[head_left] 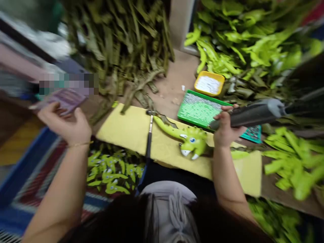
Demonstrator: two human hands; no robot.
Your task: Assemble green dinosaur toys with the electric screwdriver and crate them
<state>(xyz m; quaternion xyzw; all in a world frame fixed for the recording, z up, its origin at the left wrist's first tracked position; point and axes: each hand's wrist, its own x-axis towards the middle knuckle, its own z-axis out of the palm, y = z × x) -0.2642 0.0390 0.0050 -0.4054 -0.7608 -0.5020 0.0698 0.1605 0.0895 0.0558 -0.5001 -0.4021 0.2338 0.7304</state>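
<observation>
My left hand (67, 123) is raised at the left, its fingers closed round a flat purple, card-like thing (67, 100); blur hides what kind it is. My right hand (226, 130) grips a dark grey electric screwdriver (249, 114), held nearly level above the yellow mat (167, 153). Between the hands, a lime-green toy dinosaur head (194, 140) with blue eyes and white tips lies on the mat, a long curved green piece stretching out to its left. Left of that piece lies a black-handled hammer-like tool (149, 135), its head pointing away from me.
Beyond the mat stand a green tray (181, 109) of small metal pieces and a yellow tray (222, 82) of white bits. Olive strips (121, 40) pile up at the back left, lime-green parts (253, 40) at the back right. More green parts (296, 162) lie right.
</observation>
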